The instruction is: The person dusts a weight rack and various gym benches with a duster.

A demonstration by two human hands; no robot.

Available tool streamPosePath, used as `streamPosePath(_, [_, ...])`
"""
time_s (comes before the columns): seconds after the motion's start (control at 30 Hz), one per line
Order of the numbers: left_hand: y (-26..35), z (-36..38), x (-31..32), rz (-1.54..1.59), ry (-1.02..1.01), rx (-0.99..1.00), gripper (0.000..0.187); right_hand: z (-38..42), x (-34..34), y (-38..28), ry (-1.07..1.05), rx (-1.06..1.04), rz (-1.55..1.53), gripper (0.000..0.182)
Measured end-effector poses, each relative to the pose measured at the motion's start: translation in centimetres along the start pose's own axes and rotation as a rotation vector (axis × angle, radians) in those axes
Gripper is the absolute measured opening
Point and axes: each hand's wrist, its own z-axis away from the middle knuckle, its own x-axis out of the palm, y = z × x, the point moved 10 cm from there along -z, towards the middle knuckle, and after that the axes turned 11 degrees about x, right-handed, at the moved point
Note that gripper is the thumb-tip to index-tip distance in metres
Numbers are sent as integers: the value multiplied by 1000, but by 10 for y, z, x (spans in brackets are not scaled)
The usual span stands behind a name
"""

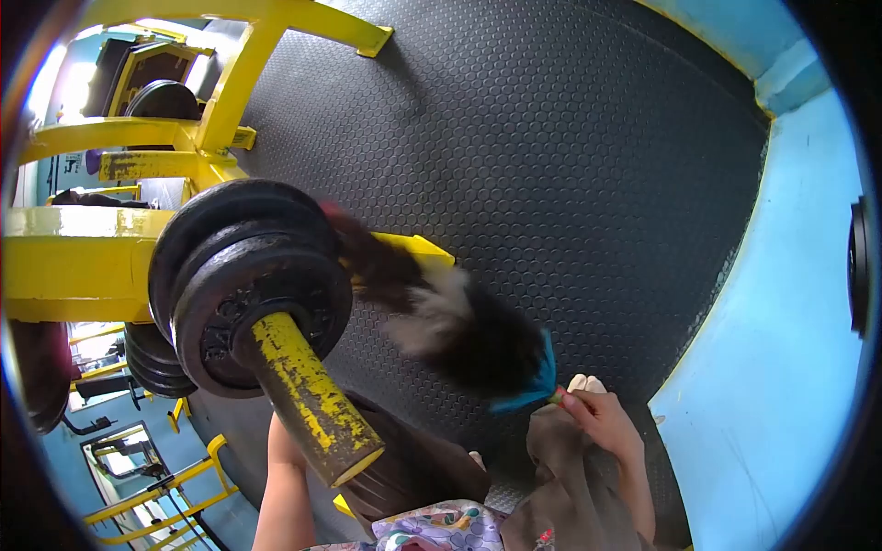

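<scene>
My right hand [602, 422] is closed around the short end of a feather duster [487, 354], in front of my knees. Its dark and whitish feathers are smeared by motion and reach toward the weight plates [266, 303]; a blue collar [544, 372] sits where they meet the handle. Those round black plates are stacked on a yellow bar [317, 399] with chipped paint, which points toward me. On the left my forearm [285, 496] rises beside this bar, and the hand itself is hidden behind the bar and plates.
The yellow frame [83, 266] of a gym machine fills the left side, with more plates [156, 358] below. Black studded rubber matting [551, 156] covers the floor. A light blue wall [781, 321] runs along the right. Other yellow gym equipment [165, 500] stands at the lower left.
</scene>
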Motion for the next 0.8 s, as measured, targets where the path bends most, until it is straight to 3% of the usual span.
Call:
streamPosePath(0.03, [0,1,4,-2,-11,9,55,3,1,9,2,-5,8,41])
streamPosePath(0.1, [-8,-6,1,-5,-30,28,55,11,-24,27,240,-12,127,43])
streamPosePath(0.2, [-6,6,9,2,-52,49,55,36,-45,55,287,70,313,40])
streamPosePath(0.37, [-60,-176,92,31,-41,87,55,69,-27,32,263,-89,307,40])
streamPosePath(0.43, [-60,-170,90,40,-39,107,55,61,-18,38,267,-111,159,41])
streamPosePath(0.57, [-66,-180,81,5,10,161,55,65,-16,70,361,-120,412,41])
streamPosePath(0.77, [-75,-203,79,-21,22,215,55,52,7,22,226,-159,537,39])
streamPosePath(0.8, [-78,-206,76,-20,18,216,55,43,11,19,244,-145,412,40])
